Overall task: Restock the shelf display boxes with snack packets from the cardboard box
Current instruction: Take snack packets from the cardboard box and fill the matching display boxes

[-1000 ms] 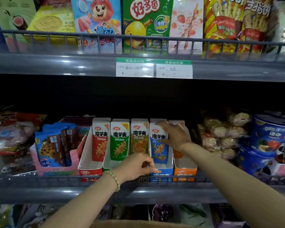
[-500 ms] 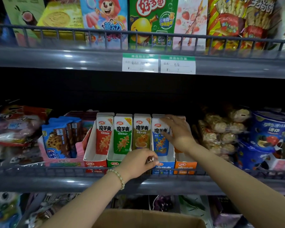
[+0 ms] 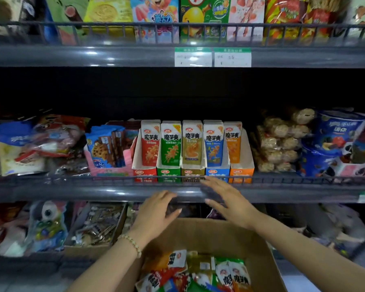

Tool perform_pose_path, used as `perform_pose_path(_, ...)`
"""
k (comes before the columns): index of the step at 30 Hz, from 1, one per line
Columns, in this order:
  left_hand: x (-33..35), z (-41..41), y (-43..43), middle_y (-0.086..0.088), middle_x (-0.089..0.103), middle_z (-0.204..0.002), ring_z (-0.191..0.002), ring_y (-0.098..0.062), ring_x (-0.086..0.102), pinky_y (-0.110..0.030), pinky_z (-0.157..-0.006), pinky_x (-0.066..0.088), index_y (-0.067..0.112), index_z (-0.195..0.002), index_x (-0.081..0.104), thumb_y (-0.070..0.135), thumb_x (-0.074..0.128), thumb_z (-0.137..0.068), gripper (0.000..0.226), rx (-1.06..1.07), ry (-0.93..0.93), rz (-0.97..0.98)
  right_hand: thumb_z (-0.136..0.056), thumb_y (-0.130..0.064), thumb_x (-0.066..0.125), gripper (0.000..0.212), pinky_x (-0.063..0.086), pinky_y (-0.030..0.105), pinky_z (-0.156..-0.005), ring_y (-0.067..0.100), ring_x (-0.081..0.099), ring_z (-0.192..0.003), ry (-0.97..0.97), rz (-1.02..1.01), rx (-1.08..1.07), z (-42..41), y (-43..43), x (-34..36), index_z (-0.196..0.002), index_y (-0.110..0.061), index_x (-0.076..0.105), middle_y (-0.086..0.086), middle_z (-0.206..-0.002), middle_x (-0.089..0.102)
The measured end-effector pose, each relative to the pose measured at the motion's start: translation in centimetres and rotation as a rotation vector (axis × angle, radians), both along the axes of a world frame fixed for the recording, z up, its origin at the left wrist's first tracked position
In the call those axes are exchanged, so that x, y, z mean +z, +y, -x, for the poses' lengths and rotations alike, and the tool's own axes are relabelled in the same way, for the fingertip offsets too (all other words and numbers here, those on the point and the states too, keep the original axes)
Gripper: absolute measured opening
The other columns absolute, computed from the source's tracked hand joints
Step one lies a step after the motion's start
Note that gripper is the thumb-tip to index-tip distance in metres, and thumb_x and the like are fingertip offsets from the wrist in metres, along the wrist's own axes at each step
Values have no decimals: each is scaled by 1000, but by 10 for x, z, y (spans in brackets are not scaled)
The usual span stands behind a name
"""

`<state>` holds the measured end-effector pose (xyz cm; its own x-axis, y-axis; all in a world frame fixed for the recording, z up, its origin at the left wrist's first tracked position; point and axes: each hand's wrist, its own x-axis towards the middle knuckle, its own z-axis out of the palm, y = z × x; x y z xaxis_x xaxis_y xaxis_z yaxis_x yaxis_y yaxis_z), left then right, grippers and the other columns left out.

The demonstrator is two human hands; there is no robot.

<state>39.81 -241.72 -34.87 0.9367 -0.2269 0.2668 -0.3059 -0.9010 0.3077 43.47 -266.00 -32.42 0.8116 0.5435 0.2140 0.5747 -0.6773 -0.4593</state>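
Observation:
Several display boxes stand side by side on the middle shelf: red (image 3: 144, 172), green (image 3: 169, 173), olive (image 3: 192, 172), blue (image 3: 217, 172) and orange (image 3: 240, 172), each with upright snack packets. Below them the cardboard box (image 3: 215, 232) holds a jumble of loose snack packets (image 3: 196, 272). My left hand (image 3: 156, 211) hovers above the box's far wall, fingers relaxed and holding nothing. My right hand (image 3: 228, 201) is spread flat in front of the shelf edge, just below the blue box, also holding nothing.
A wire rail (image 3: 93, 179) runs along the middle shelf's front. Blue cookie packs (image 3: 105, 148) sit left of the display boxes, bagged round snacks (image 3: 280, 142) and blue cups (image 3: 333, 140) to the right. The upper shelf (image 3: 114, 55) carries boxed snacks. Trays of goods (image 3: 95, 226) fill the lower shelf.
Both hands have drawn back from the display boxes and come down toward the cardboard box. My right hand left the blue and orange packets. The view tilted down, showing the carton's contents.

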Motion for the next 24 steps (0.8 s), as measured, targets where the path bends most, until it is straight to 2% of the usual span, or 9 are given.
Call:
perform_pose_path(2, -22, 13, 7, 11, 48, -133, -122, -5, 45, -25, -104, 38, 31, -133, 45, 54, 51, -89, 50, 9, 80, -23, -94, -43, 49, 53, 36, 28, -110, 6, 32, -136, 74, -12, -7, 19, 2, -23, -144, -36, 32, -15, -153, 25)
perform_pose_path(7, -73, 37, 9, 7, 46, -139, -125, -8, 45, -26, -103, 41, 28, -135, 45, 56, 52, -88, 56, 47, 328, -28, -95, -44, 46, 51, 19, 30, -118, 6, 21, -142, 243, 108, -43, 53, 7, -84, -143, -35, 32, -16, -154, 22)
perform_pose_path(11, -105, 53, -2, 6, 50, -132, -119, -12, 48, -27, -97, 43, 26, -129, 49, 55, 53, -87, 51, 39, 464, -23, -97, -38, 47, 52, 15, 29, -117, 12, 16, -144, 430, 110, -142, 63, 9, -124, -145, -26, 32, -9, -156, 20)
perform_pose_path(13, -118, 60, -7, 7, 53, -128, -116, -11, 50, -25, -95, 42, 28, -128, 51, 55, 55, -86, 50, 39, 499, 2, -98, -36, 47, 49, 20, 24, -113, 15, 25, -141, 493, 83, -170, 68, 10, -140, -143, -22, 37, -4, -152, 27)
perform_pose_path(16, -131, 68, -10, 8, 58, -123, -111, -10, 53, -24, -93, 40, 28, -124, 54, 59, 55, -85, 50, 4, 553, -34, -97, -31, 49, 41, 33, 21, -102, 16, 42, -125, 621, 7, -197, 82, 9, -162, -136, -23, 42, -1, -136, 41)
perform_pose_path(20, -142, 71, -10, 7, 53, -124, -110, -11, 53, -26, -91, 44, 26, -124, 54, 61, 53, -85, 53, -2, 642, -31, -94, -37, 55, 41, 37, 24, -103, 13, 46, -121, 740, -16, -260, 95, 9, -183, -132, -22, 48, -3, -132, 47)
perform_pose_path(24, -148, 72, -12, 5, 49, -126, -114, -11, 49, -25, -94, 41, 23, -127, 52, 60, 53, -86, 55, -6, 646, -23, -88, -38, 63, 47, 43, 22, -86, 14, 51, -102, 858, -9, -312, 97, 13, -192, -128, -19, 48, -2, -109, 50)
